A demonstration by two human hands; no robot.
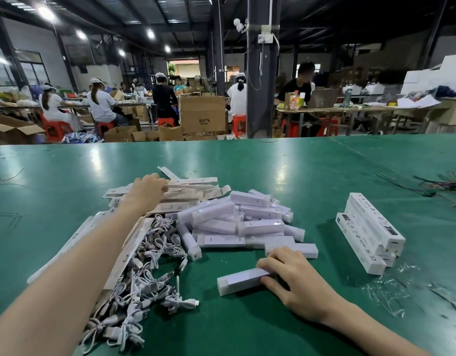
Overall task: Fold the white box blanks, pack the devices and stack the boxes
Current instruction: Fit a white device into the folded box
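**Green tabletop: one hand on the blanks, one on a device**

Behind the work, a dim factory hall holds seated workers [101, 104] and brown cartons [202, 114]. Up front, the green tabletop [260, 160] carries everything the task needs.

The left hand [147, 191] is stretched far forward onto the box blanks [193, 187], a loose fan of flat white strips at the far left of the work. Its fingertips lie on the top strips. Seen from the back, the hand does not show whether it has pinched one or only touches the pile.

The right hand [293, 281] is close to the body and grasps the device [241, 280] by its right end, thumb beneath and fingers curled over the top. The device lies on the tabletop with its long axis running left to right, its free end pointing left.

The next move probably turns on this: a blank has to travel back from the far left towards the held device, and the blanks' long axes already run roughly parallel to it, so little turning should be needed.

Between the hands sit the heap of devices [247, 222] and, nearer the left arm, tangled white cables [149, 273]. The packed boxes [370, 232] are stacked well apart to the right, nearer the right hand, with plastic scraps [386, 286] beside them.
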